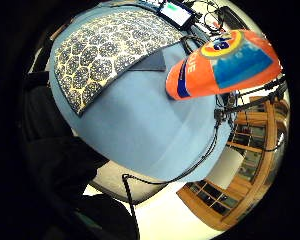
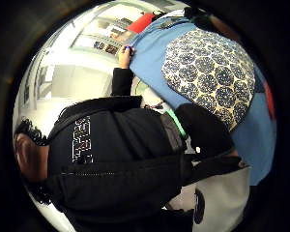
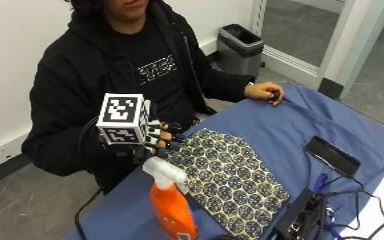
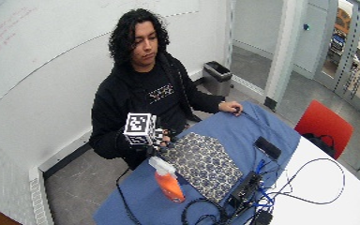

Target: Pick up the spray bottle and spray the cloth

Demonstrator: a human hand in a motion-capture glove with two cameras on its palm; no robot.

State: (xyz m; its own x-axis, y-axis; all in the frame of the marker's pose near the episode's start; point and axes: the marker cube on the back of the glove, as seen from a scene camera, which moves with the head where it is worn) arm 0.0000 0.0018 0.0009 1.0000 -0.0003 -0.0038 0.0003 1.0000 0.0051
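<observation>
White wall [image 4: 55, 70], grey floor [image 4: 86, 183], bin [image 3: 240, 47], red chair [image 4: 322, 124]

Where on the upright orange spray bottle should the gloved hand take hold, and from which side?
Probably at the narrow neck just under the white trigger head of the spray bottle. It stands upright, and the right hand hovers beside its top on the person's side, so approaching from there, fingers wrapping the neck, looks shortest.

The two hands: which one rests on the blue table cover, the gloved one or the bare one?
The bare hand rests on the far edge of the blue table cover. The gloved right hand is raised near the spray bottle, touching nothing.
</observation>
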